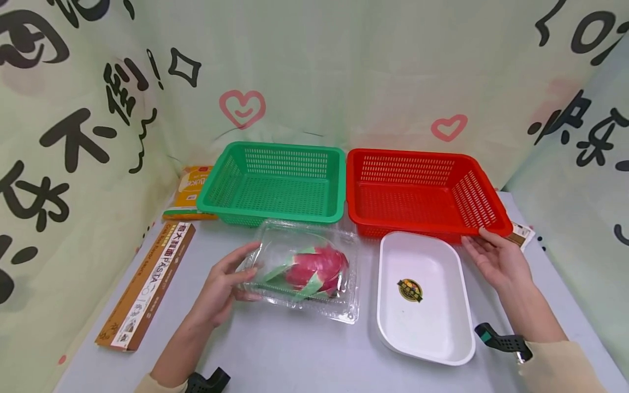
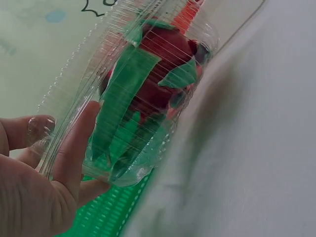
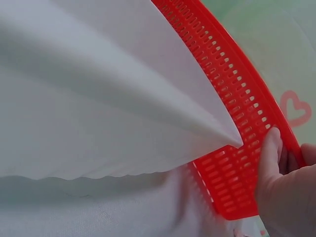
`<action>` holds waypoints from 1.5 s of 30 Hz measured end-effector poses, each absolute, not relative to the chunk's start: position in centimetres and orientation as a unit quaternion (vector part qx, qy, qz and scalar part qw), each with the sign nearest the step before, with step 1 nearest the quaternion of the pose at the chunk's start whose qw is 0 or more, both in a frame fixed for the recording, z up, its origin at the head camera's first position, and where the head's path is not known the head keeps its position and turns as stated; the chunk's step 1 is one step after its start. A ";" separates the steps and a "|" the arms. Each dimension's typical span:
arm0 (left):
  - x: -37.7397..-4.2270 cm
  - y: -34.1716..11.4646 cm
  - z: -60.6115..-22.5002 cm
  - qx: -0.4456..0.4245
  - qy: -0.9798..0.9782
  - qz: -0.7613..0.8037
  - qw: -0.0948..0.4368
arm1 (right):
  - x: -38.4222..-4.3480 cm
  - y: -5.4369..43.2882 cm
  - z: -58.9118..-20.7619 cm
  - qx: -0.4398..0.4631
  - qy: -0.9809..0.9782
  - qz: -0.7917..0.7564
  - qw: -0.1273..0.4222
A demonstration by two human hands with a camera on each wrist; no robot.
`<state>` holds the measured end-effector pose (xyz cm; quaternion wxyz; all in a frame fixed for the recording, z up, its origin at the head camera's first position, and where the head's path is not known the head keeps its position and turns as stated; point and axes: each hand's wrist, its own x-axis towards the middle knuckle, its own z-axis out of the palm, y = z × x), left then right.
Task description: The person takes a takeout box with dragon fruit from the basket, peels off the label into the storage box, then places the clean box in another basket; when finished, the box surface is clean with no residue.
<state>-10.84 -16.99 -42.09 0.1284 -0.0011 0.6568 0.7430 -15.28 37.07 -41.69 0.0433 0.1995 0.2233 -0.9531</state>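
My left hand (image 1: 223, 284) grips the left end of a clear plastic clamshell box (image 1: 272, 245) with a pink dragon fruit (image 1: 319, 267) in it. In the left wrist view, the fruit's green scales (image 2: 123, 94) show through the ribbed plastic, and the box is tilted over the table. At the front right corner of the red basket (image 1: 427, 226), my right hand (image 1: 501, 259) holds the rim between thumb and fingers. The right wrist view has its fingers (image 3: 269, 153) against the slotted outer wall.
A green basket (image 1: 285, 213) stands left of the red one, with an orange packet (image 1: 193, 191) beside it. A white tray (image 1: 427, 322) with a round sticker sits before the red basket. The long pasta box (image 1: 147, 286) lies at left; a small packet (image 1: 522, 234) shows behind my right hand.
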 end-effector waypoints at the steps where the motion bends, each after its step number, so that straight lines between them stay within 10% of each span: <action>1: -10.7 -16.9 -42.0 0.000 0.658 0.742 0.132 | -15.3 37.1 -41.7 0.197 0.225 -0.953 0.042; 15: -11.0 -14.2 -38.8 0.056 0.655 0.744 0.122 | -15.1 36.9 -41.9 0.188 0.235 -0.953 0.036; 45: -22.5 -1.7 -35.4 0.032 0.586 0.805 0.087 | -14.8 36.7 -41.3 0.190 0.274 -0.942 0.030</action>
